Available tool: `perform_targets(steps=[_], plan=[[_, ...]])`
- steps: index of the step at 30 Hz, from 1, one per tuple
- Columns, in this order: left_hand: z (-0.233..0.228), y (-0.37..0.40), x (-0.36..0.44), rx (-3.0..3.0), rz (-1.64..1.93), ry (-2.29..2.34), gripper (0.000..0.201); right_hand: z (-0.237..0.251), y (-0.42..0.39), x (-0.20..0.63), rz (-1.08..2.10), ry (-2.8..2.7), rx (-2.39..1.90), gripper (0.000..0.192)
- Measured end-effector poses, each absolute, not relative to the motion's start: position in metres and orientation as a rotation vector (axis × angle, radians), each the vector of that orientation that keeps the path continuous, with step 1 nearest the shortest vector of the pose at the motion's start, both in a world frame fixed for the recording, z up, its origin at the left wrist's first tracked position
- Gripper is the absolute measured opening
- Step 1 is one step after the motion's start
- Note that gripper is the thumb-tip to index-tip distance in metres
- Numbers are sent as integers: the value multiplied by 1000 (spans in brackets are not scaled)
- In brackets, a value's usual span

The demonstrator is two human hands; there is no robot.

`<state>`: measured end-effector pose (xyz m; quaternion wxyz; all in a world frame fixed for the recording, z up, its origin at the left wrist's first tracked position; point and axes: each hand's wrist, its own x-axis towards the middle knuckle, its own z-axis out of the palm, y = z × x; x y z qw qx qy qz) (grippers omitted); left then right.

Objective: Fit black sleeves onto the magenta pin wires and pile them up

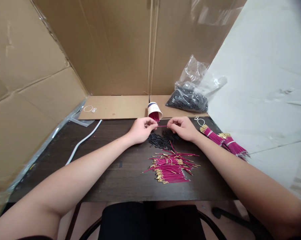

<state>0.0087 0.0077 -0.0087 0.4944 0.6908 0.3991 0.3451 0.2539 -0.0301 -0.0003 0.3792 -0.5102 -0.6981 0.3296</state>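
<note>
Thin magenta wire (162,126) is held level between left hand (141,129) and right hand (184,128).
Each pinches one end, likely for steadiness; short black plastic tubes (159,142) lie close by, easily reached.

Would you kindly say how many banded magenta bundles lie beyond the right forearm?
2: one bundle nearer the right hand, another bundle farther right; others may be hidden.

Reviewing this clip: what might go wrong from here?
The thin pink wire spans the fingertips of the left hand and right hand, so it might slip free.
The paper cup is tipped toward the hands; a bump could spill its wires.
The loose black pieces lie close beneath both hands and could get scattered.
</note>
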Motion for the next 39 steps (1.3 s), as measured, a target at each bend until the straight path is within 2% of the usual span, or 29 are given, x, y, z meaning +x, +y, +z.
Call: perform_targets(steps=[17,22,26,33,35,39], plan=[[-12,9,9,1717,859,948,10,-9,-27,258,832,-1812,-1264,27],[-8,3,8,1763,968,1012,17,-3,-28,264,632,-1876,-1256,25],[-5,-2,5,1910,1002,1081,11,-1,-26,271,436,-2011,-1222,17],[-8,0,1,2137,910,1061,7,-1,-25,275,352,-2173,-1231,13],[-8,0,0,2213,874,986,7,6,-28,277,367,-2179,-1247,13],[-4,-3,-2,2404,792,804,25,29,-39,280,650,-2307,-1246,10]])
